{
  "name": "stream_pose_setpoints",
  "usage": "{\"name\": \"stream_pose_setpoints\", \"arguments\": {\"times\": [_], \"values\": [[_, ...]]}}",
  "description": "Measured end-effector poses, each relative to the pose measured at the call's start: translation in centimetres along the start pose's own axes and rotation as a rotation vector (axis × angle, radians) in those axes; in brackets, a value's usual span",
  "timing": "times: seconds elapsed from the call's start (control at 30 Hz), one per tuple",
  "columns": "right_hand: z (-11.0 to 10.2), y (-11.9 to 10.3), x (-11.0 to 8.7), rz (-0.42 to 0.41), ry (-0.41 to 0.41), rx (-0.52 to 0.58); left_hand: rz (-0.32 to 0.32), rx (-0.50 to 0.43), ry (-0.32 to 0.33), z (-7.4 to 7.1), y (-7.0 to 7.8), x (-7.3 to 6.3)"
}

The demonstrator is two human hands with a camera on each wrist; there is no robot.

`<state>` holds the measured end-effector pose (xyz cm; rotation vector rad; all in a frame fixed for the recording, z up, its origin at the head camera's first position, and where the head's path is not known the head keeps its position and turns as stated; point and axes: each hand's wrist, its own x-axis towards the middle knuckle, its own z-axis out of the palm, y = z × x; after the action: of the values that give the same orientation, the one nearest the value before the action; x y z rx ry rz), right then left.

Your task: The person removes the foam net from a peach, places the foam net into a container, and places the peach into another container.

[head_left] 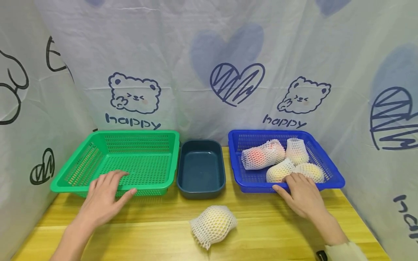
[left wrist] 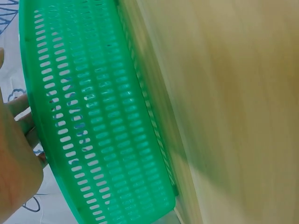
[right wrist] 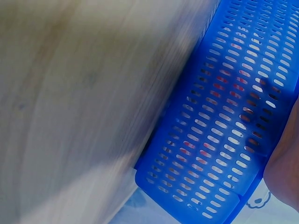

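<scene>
My left hand (head_left: 103,203) hovers at the front rim of a green plastic basket (head_left: 137,166), its fingers relaxed over the rim and its thumb apart. The left wrist view shows those fingers (left wrist: 25,122) behind the rim, holding nothing. On the right, my right hand (head_left: 302,195) lies over the front rim of a blue basket (head_left: 243,185). Its fingertips overlap two yellowish, fruit-like pieces in white foam nets (head_left: 279,172). Behind them are a reddish netted piece (head_left: 261,156) and an upright pale netted one (head_left: 297,152).
Between the baskets stands a dark blue rectangular dish (head_left: 201,170). A yellow piece in a white foam net (head_left: 213,225) sits on the wooden table (head_left: 156,235) in front. A printed cloth (head_left: 196,54) hangs behind and at both sides.
</scene>
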<state>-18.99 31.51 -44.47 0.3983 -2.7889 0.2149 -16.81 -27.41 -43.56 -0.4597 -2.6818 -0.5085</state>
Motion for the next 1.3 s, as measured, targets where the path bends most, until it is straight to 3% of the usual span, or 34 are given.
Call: {"name": "stream_pose_setpoints", "arguments": {"times": [0.33, 0.53, 1.07, 1.3], "values": [[0.0, 0.0, 0.0, 0.002, 0.004, 0.007, 0.037, -0.190, 0.177, 0.5, 2.5, 0.3], [0.0, 0.0, -0.1, 0.008, -0.002, 0.014, 0.147, -0.260, 0.225, 1.7, 4.6, 0.8], [0.0, 0.0, -0.1, -0.003, 0.018, 0.020, 0.477, -0.287, 0.094, 5.0, 11.2, 1.7], [0.0, 0.0, -0.1, -0.008, 0.027, 0.021, 0.521, -0.245, -0.100, 6.2, 13.4, 2.1]]}}
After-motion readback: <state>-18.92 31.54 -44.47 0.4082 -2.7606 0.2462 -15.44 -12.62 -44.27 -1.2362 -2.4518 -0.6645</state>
